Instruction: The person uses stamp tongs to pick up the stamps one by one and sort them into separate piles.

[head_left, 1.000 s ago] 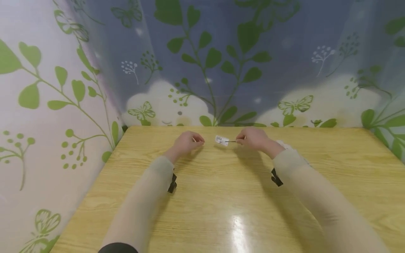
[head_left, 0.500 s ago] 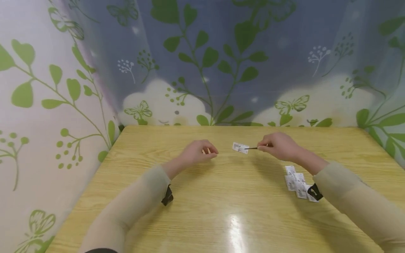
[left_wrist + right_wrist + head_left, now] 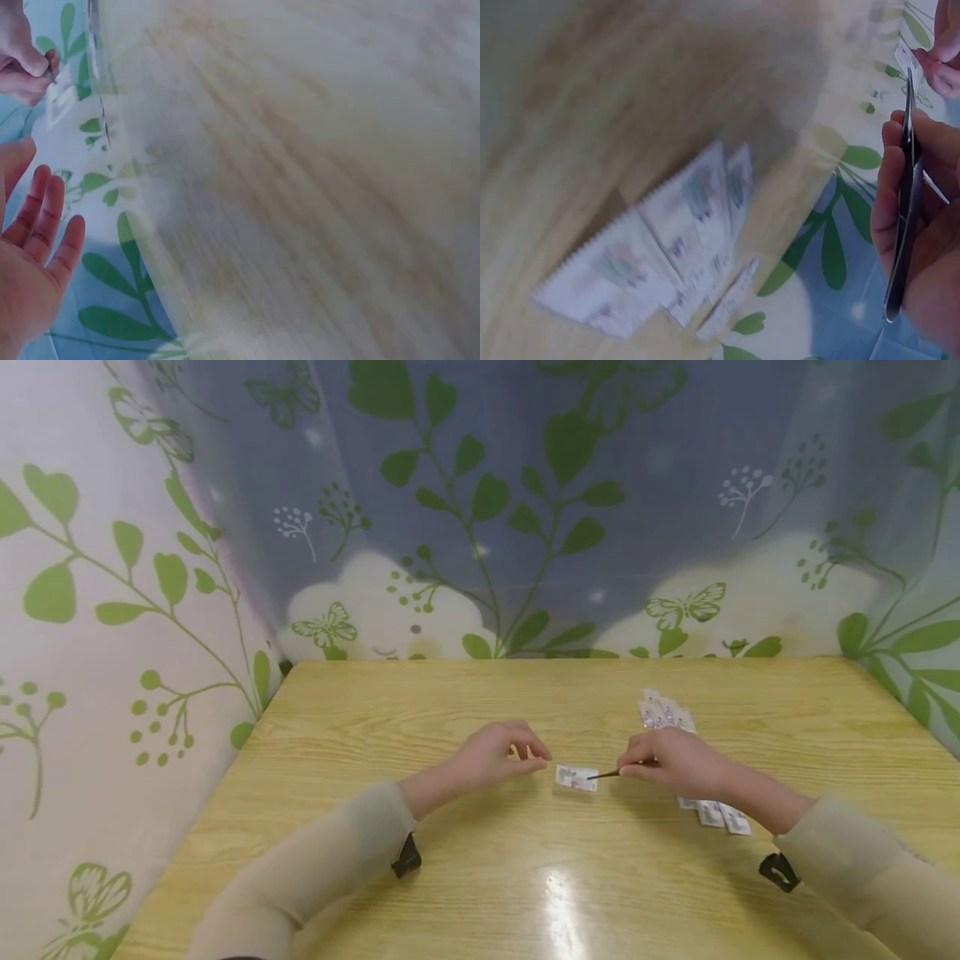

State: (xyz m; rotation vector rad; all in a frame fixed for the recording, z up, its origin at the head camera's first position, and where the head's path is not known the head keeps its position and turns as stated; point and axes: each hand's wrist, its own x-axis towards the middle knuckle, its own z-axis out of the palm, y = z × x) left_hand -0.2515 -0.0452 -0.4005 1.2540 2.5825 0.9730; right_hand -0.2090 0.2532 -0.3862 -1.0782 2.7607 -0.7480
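Note:
In the head view my right hand [image 3: 678, 764] grips dark metal tweezers [image 3: 607, 774], their tips pinching the right part of a small white printed packet [image 3: 574, 778]. That packet is held just over the table, and its shadow shows below. My left hand [image 3: 501, 756] is close by on the left, fingers relaxed and loosely bent, holding nothing. Its fingertips end near the packet's left edge; whether they touch it I cannot tell. The right wrist view shows the tweezers [image 3: 906, 202] lying along the right hand's fingers. In the left wrist view the left fingers are spread.
Several similar white packets [image 3: 666, 714] lie overlapping in rows on the wooden table [image 3: 420, 893], partly hidden by my right hand. The right wrist view shows their serrated edges close up. A curtain [image 3: 480, 568] with green leaves hangs behind the table.
Both hands and the tweezered packet have moved right and nearer to me from the table's back edge. The rows of packets have come into view from behind the right arm.

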